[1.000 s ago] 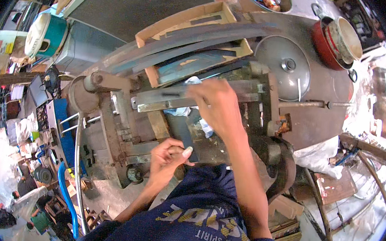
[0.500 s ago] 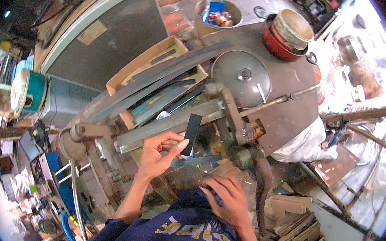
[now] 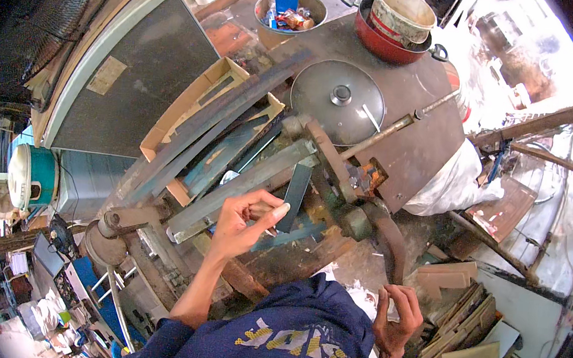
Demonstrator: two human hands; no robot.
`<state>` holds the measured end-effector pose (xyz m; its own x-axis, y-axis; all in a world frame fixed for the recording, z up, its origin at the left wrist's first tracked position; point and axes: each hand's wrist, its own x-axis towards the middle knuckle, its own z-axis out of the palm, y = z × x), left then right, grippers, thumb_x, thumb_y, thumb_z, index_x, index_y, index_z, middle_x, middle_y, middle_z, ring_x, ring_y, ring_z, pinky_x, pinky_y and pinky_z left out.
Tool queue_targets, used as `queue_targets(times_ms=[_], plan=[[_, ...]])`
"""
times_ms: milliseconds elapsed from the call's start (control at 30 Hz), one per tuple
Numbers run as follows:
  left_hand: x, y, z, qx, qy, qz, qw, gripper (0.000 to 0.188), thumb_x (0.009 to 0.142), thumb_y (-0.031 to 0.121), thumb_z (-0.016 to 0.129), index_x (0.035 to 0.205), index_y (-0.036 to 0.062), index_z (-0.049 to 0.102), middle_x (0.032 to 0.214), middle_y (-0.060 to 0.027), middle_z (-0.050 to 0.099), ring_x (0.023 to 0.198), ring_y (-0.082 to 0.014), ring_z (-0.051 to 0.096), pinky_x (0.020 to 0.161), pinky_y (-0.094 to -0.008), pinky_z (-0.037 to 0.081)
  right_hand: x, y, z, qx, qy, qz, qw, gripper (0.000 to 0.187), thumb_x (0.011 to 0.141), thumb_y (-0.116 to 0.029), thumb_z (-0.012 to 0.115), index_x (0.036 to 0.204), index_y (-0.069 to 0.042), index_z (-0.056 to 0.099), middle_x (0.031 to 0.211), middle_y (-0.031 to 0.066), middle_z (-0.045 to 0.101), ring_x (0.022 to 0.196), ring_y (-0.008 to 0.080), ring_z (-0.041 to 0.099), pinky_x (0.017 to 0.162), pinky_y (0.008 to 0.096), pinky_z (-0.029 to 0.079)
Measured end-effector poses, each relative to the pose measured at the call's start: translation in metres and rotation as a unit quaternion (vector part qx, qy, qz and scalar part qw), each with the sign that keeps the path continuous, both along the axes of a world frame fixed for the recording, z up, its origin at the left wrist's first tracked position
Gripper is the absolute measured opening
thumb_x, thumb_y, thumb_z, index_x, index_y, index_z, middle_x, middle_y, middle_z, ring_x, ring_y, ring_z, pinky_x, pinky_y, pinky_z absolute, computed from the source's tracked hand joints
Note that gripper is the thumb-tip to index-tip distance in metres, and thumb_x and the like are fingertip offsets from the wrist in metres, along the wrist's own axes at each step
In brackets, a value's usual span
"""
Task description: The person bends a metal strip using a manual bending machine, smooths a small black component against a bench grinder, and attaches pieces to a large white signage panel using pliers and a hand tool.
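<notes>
My left hand (image 3: 248, 220) pinches a flat dark strip (image 3: 296, 197) between thumb and fingers, tilted upright over a metal bar press. A long metal bar (image 3: 244, 190) of that press runs slantwise beside the hand. My right hand (image 3: 397, 321) is closed at the lower end of a curved brown metal lever (image 3: 389, 243), its fingers curled; the hand hides the lever's end. A round metal block (image 3: 357, 222) sits at the lever's upper end. Between the hands, the front of the press is a worn, dark surface.
A glass pot lid (image 3: 339, 101) lies on the brown table behind the press. Beyond it stand a red pot (image 3: 387, 45) with a tub inside and a round bin (image 3: 291, 19). Cardboard pieces (image 3: 458, 327) are stacked at the right. A cardboard tray (image 3: 193, 111) lies at the left.
My right hand has moved right, from in front of my shirt to the lever's end. My left hand still holds the dark strip, slightly turned. The view has shifted a little.
</notes>
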<state>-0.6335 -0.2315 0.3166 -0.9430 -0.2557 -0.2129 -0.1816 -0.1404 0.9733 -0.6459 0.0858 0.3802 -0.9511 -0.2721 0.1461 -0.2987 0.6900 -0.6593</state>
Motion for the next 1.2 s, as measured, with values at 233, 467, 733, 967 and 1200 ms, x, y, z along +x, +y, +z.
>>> queue_targets(times_ms=[233, 467, 733, 967, 1200], plan=[[-0.047, -0.079, -0.056, -0.297, 0.027, 0.006, 0.954, 0.01, 0.084, 0.012, 0.075, 0.092, 0.0057, 0.077, 0.08, -0.0024, 0.068, 0.074, -0.0108, 0.062, 0.067, -0.0285, 0.047, -0.008, 0.086, -0.056, 0.072, -0.102, -0.052, 0.991, 0.036, 0.081, -0.023, 0.077, 0.106, 0.001, 0.067, 0.102, 0.018, 0.067, 0.097, 0.0338, 0.064, 0.089, 0.0403, 0.049], [-0.06, -0.093, -0.083, -0.3, 0.055, -0.058, 0.951, 0.023, 0.078, 0.018, 0.081, 0.1, 0.012, 0.079, 0.096, -0.004, 0.068, 0.087, -0.017, 0.062, 0.075, -0.0312, 0.047, 0.02, 0.165, -0.134, 0.176, -0.367, -0.137, 0.903, 0.054, 0.084, -0.046, 0.072, 0.11, 0.001, 0.065, 0.106, 0.0196, 0.061, 0.102, 0.0297, 0.058, 0.089, 0.0403, 0.045], [-0.072, -0.098, -0.089, -0.236, 0.09, -0.196, 0.948, 0.038, 0.087, 0.018, 0.073, 0.124, 0.0145, 0.069, 0.101, -0.0129, 0.071, 0.089, -0.0198, 0.065, 0.082, -0.0339, 0.049, -0.004, 0.085, 0.096, 0.387, -0.348, -0.17, 0.837, 0.059, 0.083, -0.053, 0.07, 0.109, 0.0, 0.068, 0.098, 0.027, 0.067, 0.095, 0.0401, 0.064, 0.086, 0.0469, 0.049], [-0.064, -0.093, -0.08, -0.337, 0.014, -0.01, 0.941, 0.032, 0.083, 0.001, 0.071, 0.115, 0.0065, 0.073, 0.091, -0.0124, 0.075, 0.081, -0.0163, 0.069, 0.075, -0.0287, 0.052, -0.049, -0.002, 0.181, 0.519, -0.313, -0.071, 0.792, 0.057, 0.094, -0.052, 0.058, 0.115, 0.0, 0.066, 0.089, 0.0274, 0.067, 0.086, 0.0468, 0.063, 0.074, 0.0516, 0.05], [0.0, -0.015, -0.039, -0.281, -0.016, -0.106, 0.954, 0.019, 0.084, -0.002, 0.065, 0.099, 0.0032, 0.074, 0.089, -0.015, 0.071, 0.083, -0.0274, 0.068, 0.077, -0.0364, 0.053, -0.059, -0.009, 0.181, 0.536, -0.354, -0.097, 0.76, 0.056, 0.094, -0.05, 0.059, 0.116, 0.001, 0.065, 0.092, 0.0274, 0.067, 0.088, 0.0463, 0.062, 0.075, 0.0502, 0.049]])
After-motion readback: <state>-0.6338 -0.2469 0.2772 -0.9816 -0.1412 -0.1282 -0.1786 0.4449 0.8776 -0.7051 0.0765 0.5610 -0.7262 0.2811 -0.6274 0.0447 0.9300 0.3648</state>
